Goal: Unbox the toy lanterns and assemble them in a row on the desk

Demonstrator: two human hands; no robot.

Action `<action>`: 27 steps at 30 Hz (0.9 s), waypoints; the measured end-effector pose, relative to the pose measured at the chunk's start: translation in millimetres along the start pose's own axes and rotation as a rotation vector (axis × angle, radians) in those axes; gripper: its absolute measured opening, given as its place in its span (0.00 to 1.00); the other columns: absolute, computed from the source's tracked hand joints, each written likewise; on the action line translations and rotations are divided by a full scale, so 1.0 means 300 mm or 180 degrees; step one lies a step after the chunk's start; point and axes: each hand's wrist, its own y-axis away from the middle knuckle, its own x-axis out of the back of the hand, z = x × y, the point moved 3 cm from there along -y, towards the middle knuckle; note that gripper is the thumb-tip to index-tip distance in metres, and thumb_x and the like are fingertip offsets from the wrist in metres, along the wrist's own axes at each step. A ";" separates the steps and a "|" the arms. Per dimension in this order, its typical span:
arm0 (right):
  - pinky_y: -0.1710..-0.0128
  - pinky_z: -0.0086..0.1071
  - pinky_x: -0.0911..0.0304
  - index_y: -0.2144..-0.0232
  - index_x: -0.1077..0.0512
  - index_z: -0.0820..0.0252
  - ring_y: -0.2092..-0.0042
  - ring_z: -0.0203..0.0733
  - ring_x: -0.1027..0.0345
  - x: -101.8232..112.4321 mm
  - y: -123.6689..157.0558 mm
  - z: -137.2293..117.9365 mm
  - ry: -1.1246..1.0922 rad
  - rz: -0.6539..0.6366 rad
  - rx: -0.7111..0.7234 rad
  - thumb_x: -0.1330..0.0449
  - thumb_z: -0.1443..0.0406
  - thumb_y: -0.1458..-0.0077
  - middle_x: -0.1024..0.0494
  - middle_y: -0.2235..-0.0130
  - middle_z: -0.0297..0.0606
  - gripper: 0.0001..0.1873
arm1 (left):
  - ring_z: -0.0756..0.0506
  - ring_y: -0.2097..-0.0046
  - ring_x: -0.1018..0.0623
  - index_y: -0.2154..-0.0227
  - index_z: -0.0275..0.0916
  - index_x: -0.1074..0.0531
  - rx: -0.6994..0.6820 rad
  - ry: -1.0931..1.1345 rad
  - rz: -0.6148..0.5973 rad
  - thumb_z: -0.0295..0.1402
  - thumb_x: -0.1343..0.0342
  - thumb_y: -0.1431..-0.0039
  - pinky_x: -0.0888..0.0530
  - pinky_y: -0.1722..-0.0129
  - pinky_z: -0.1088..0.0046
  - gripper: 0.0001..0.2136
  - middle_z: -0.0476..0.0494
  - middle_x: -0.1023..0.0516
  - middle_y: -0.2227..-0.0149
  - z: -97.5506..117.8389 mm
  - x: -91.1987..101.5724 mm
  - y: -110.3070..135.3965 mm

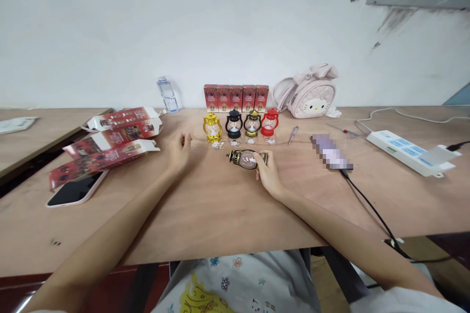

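My right hand (269, 173) is wrapped round the base of a small bronze-and-black lantern (245, 158), which lies on its side just above or on the table; which of the two I cannot tell. Its clear globe and top point left. My left hand (179, 150) rests on the table with its fingers curled, and whatever may be inside them is hidden. Beyond the hands stand a gold lantern (212, 128), a black lantern (234, 124), another bronze-and-black lantern (252, 123) and a red lantern (270, 122). Small packets (216, 145) lie in front of them.
Several red boxes (236, 98) line the wall. Opened red cartons (117, 134) and a phone (77, 190) lie left. A water bottle (168, 94) stands at the back. Rightward are a pink bag (312, 95), a pen (293, 135), a cabled phone (332, 151) and a power strip (409, 151).
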 end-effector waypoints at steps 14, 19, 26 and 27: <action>0.82 0.26 0.44 0.62 0.43 0.54 0.82 0.30 0.42 0.008 0.002 -0.016 -0.0132 0.0196 0.0109 0.45 0.50 0.49 0.38 0.78 0.22 0.19 | 0.35 0.58 0.23 0.59 0.36 0.31 -0.0708 -0.3524 -0.1240 0.37 0.60 0.37 0.30 0.66 0.64 0.15 0.34 0.29 0.54 0.011 -0.043 0.034; 0.75 0.27 0.37 0.59 0.41 0.53 0.73 0.31 0.36 -0.004 0.006 -0.032 -0.0252 -0.0172 0.0335 0.38 0.54 0.54 0.32 0.67 0.28 0.22 | 0.38 0.61 0.23 0.56 0.38 0.32 -0.0755 -0.3174 -0.0918 0.38 0.57 0.39 0.31 0.68 0.67 0.14 0.37 0.29 0.52 0.036 -0.045 0.053; 0.46 0.42 0.38 0.45 0.44 0.54 0.48 0.44 0.35 -0.020 0.068 -0.086 0.0837 -0.0452 0.1712 0.35 0.59 0.53 0.32 0.48 0.42 0.35 | 0.43 0.59 0.26 0.57 0.38 0.32 -0.1860 -0.2322 -0.1006 0.30 0.55 0.42 0.30 0.65 0.71 0.12 0.39 0.28 0.57 0.100 -0.118 0.162; 0.46 0.42 0.38 0.44 0.45 0.55 0.47 0.45 0.35 -0.021 0.078 -0.091 0.0985 -0.0380 0.1924 0.35 0.58 0.53 0.33 0.46 0.44 0.36 | 0.43 0.59 0.26 0.57 0.37 0.32 -0.1982 -0.2224 -0.1029 0.27 0.56 0.43 0.30 0.64 0.71 0.13 0.39 0.27 0.58 0.104 -0.127 0.175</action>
